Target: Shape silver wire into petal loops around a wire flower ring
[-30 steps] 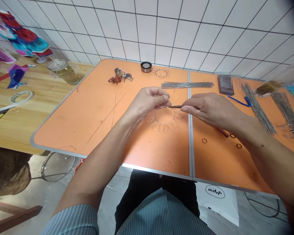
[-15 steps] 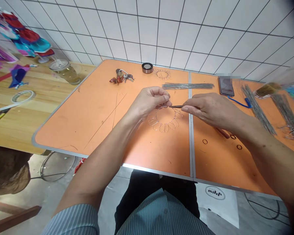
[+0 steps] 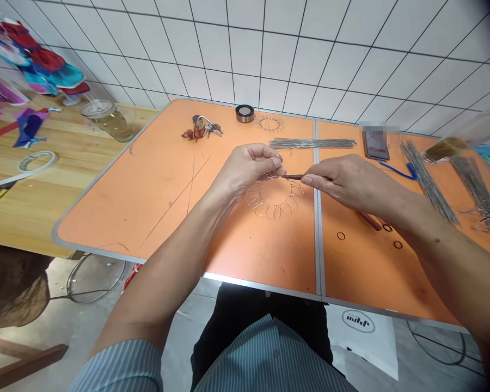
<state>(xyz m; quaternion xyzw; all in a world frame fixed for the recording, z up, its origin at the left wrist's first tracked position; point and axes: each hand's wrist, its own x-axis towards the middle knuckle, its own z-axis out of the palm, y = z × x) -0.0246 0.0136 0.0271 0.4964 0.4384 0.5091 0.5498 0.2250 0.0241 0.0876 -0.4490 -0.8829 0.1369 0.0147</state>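
My left hand (image 3: 255, 167) pinches the upper left edge of a ring of thin looped wire (image 3: 274, 211), shaped like a flower with many petals. The ring is held over the orange table (image 3: 228, 234). From the right, my right hand (image 3: 343, 178) grips a slim dark tool (image 3: 293, 177), its fingers closed round the handle. The tool's tip meets the wire at my left fingertips, and the exact contact is too small to make out. A reddish handle (image 3: 369, 221) shows below my right hand; whether it belongs to the same tool is hidden.
Beyond my hands lie a wire bundle (image 3: 330, 144), a tape roll (image 3: 245, 113), keys (image 3: 203, 128) and another wire ring (image 3: 269, 124). To the right are a phone (image 3: 376, 144), more wire bundles (image 3: 430, 182) and small dark rings (image 3: 398, 245). A lidded glass (image 3: 110, 120) stands left.
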